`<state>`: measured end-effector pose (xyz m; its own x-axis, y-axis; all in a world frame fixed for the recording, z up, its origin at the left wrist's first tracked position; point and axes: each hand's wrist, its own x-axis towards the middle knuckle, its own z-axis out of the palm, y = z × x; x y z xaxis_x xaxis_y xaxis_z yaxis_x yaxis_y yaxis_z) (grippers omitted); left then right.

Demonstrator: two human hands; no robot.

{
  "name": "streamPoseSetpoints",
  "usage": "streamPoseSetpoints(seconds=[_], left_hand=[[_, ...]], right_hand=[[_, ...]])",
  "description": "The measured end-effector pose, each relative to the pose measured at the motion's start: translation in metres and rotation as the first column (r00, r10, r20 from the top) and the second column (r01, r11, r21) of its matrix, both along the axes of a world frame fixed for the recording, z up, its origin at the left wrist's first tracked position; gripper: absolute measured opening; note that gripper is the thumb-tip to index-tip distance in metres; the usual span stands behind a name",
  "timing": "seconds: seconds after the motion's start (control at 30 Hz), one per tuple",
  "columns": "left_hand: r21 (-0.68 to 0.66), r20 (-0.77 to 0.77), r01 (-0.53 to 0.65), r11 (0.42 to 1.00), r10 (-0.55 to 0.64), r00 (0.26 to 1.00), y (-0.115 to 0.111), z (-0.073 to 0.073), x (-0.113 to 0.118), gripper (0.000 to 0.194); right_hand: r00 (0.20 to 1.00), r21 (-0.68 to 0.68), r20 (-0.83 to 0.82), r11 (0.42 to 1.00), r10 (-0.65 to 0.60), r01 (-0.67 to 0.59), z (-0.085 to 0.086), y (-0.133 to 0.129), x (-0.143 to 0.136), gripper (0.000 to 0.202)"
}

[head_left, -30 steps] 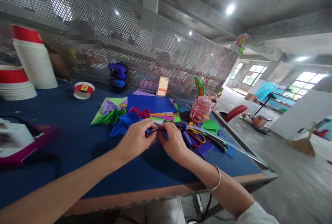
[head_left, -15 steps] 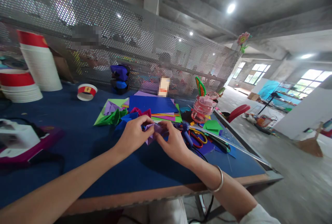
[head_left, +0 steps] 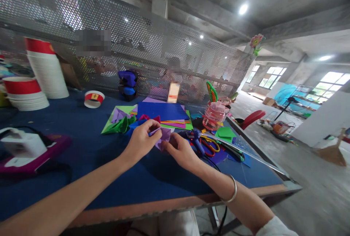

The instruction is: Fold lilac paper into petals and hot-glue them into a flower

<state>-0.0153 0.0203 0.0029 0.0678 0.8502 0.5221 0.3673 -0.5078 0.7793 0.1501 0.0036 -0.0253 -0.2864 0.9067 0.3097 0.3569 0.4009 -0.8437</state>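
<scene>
A small folded piece of light purple paper is held up between both hands over the blue table. My left hand pinches its left side with thumb and fingers. On the lower right edge of the paper, my right hand closes its thumb and fingertips. Just behind my left hand lie folded papers: a green one, a lilac one, and blue and magenta ones partly hidden by the fingers. Flat blue sheets rest on a coloured paper stack behind them.
A blue glue gun, scissors and a pink jar stand or lie at the right. Paper cups, a small cup and a purple power strip are at the left. A perforated metal screen rises behind.
The purple paper has turned and shows more of its face between the hands. My right hand's fingers have shifted slightly lower on it. The whole view has moved a little.
</scene>
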Motion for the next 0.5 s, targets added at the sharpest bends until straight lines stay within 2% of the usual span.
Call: streamPoseSetpoints(seconds=[0.1,0.17,0.23,0.3,0.37,0.5], left_hand=[[0.000,-0.025,-0.006,1.000,0.006,1.000,0.001,-0.006,0.002,0.011],[0.020,-0.084,-0.019,1.000,0.021,0.996,0.000,-0.009,0.005,0.010],[0.040,-0.134,-0.010,0.999,0.015,0.991,-0.002,-0.010,0.006,0.011],[0.037,-0.145,0.033,0.999,-0.027,0.989,-0.005,-0.009,0.008,0.015],[0.016,-0.129,0.090,0.996,-0.087,0.988,-0.007,-0.008,0.008,0.021],[-0.033,-0.122,0.161,0.986,-0.164,0.979,-0.006,-0.006,0.007,0.025]], right_hand=[[0.998,0.052,0.006,0.997,-0.063,0.063,0.004,0.001,0.002,0.011],[0.990,0.167,0.088,0.981,-0.112,0.097,0.008,0.003,0.006,0.007],[0.959,0.319,0.217,0.942,-0.183,0.107,0.010,0.005,0.010,0.010],[0.910,0.463,0.325,0.882,-0.257,0.084,0.012,0.007,0.014,0.016],[0.877,0.551,0.388,0.834,-0.284,0.026,0.012,0.008,0.016,0.023],[0.837,0.579,0.472,0.813,-0.276,-0.058,0.010,0.008,0.018,0.032]])
